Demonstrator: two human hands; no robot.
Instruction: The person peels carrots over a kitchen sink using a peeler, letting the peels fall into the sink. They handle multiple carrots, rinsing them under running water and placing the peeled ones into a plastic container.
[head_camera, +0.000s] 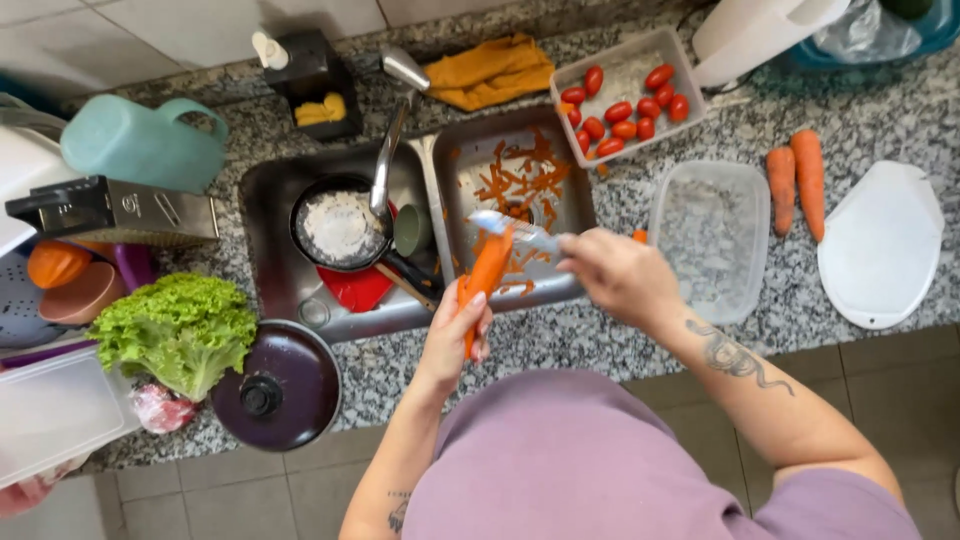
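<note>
Your left hand (452, 340) grips a carrot (487, 272) over the right sink basin (575, 215); your right hand (612, 275) clasps a peeler (515, 230) against it. A slipping blade could nick your left fingers (476, 305), just beneath.

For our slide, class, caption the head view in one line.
Left hand holds an orange carrot while right hand peels it over the steel sink.

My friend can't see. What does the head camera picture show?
A person's left hand holds a carrot over a sink basin full of peelings while the right hand runs a peeler along it. Two more carrots lie on the granite counter.
</note>
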